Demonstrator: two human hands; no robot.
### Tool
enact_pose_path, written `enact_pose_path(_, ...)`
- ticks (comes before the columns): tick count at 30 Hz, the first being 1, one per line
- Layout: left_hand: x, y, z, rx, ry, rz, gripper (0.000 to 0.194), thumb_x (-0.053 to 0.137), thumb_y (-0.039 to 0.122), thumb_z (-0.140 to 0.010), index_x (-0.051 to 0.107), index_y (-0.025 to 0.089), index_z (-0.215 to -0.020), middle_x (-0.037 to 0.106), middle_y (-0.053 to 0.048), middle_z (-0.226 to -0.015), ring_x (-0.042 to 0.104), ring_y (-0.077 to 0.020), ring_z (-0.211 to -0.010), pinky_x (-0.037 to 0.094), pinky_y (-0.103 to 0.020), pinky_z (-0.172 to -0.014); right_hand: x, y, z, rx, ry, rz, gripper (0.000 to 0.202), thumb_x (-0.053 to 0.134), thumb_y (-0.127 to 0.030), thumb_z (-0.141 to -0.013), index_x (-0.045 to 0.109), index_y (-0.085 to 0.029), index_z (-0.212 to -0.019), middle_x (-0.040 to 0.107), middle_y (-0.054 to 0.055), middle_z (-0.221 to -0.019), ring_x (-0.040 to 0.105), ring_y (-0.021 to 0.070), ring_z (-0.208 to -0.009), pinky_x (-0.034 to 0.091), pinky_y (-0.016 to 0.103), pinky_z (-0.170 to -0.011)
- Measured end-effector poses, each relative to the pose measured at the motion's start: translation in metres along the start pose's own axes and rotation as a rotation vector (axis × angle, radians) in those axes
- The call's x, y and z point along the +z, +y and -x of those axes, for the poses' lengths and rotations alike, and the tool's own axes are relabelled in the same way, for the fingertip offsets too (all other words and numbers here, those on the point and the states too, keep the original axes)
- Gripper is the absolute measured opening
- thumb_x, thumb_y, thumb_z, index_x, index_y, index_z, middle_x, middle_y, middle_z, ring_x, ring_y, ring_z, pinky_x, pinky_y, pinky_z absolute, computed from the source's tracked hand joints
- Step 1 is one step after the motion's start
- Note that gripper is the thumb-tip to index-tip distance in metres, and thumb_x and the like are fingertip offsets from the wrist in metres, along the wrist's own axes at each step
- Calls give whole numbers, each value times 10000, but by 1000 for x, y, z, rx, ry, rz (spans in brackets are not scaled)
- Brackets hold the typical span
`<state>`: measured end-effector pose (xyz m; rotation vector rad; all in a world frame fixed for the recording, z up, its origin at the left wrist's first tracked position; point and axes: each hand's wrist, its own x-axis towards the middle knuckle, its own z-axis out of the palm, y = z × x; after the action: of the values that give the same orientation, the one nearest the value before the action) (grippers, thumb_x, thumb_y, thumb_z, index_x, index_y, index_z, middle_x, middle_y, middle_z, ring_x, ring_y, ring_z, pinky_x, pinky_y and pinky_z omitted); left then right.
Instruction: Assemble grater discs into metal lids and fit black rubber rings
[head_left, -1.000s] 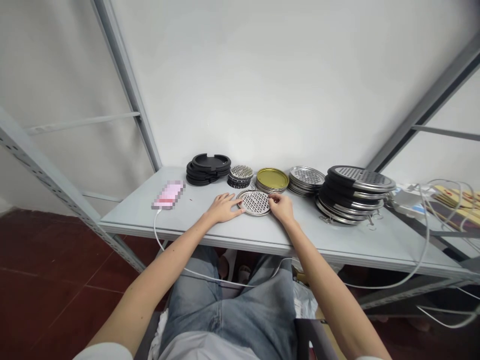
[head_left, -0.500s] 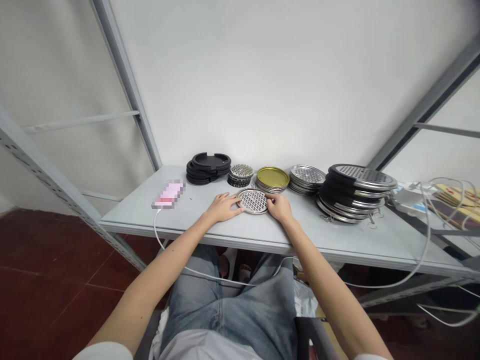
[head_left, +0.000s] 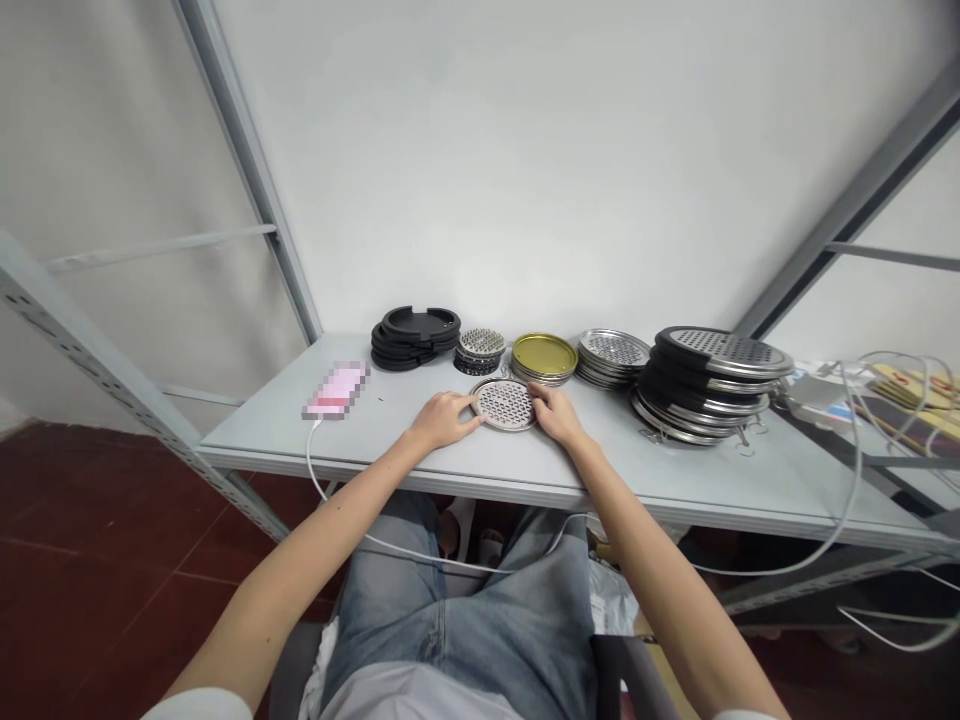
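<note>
In front of me on the grey tabletop lies a round silver disc (head_left: pixel 505 405) with a raised rim and a face full of patterned holes. My left hand (head_left: pixel 442 420) grips its left edge between thumb and fingers. At the opposite edge, my right hand (head_left: pixel 553 412) is closed on the rim, its fingers bent. Just behind the disc are a stack topped by a gold-coloured round tray (head_left: pixel 545 354) and a stack of small round metal pieces with spiky tops (head_left: pixel 481 345).
Black round frames (head_left: pixel 417 335) are piled at the back left. Silver perforated lids (head_left: pixel 613 350) and a tall stack of black-and-silver round units (head_left: pixel 712 385) stand to the right. A blurred phone-like item (head_left: pixel 337 390) with a white cable (head_left: pixel 310 460) lies left. Shelf posts (head_left: pixel 247 160) flank the table.
The fingers of my left hand have drawn closer together at the disc's left edge. My right fingers have shifted slightly on the rim. The disc stays in about the same place.
</note>
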<state>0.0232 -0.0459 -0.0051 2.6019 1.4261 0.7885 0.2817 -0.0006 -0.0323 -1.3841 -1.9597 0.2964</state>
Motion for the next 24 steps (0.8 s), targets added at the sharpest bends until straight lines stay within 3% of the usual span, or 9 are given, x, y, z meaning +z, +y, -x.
enact_pose_path(4,-2,3,0,-96,43,-115,417,492,496,-929,656,221,-1197,711,-93,-1052,634,-270,-1010,467,-411,-966,-1,-1,1,42,-31,-120,472,427,-164,-805,659,-150,-1216,702,89,-1191,625,250,-1150,447,351,-1022)
enact_pose_path(8,1,5,-8,-151,111,-160,407,432,445,-961,657,176,-1167,621,-126,-1243,519,-291,-1195,400,-423,-1053,-3,-10,3,35,-83,-203,484,457,-153,-785,656,-144,-1226,730,87,-1124,657,247,-1097,474,351,-995)
enact_pose_path(13,13,18,-25,-45,58,-66,456,494,456,-930,576,167,-1273,538,-128,-1362,444,-281,-1288,348,-422,-1115,-6,-19,7,-61,-106,-175,481,482,-135,-763,668,-158,-1205,735,78,-1111,650,256,-1104,455,389,-1027)
enact_pose_path(17,22,27,-36,-81,34,-98,483,466,507,-938,583,171,-1265,488,-140,-1431,389,-305,-1350,325,-474,-1124,-8,-22,11,-151,-97,-157,503,488,-140,-746,649,-152,-1222,742,80,-1075,652,264,-1070,471,418,-999)
enact_pose_path(24,20,17,-35,-111,-41,-49,492,337,536,-984,653,237,-1215,497,-112,-1430,368,-319,-1372,311,-505,-1125,-8,-21,14,-208,-94,-206,499,496,-144,-710,654,-155,-1183,743,80,-1047,653,260,-1033,485,407,-964)
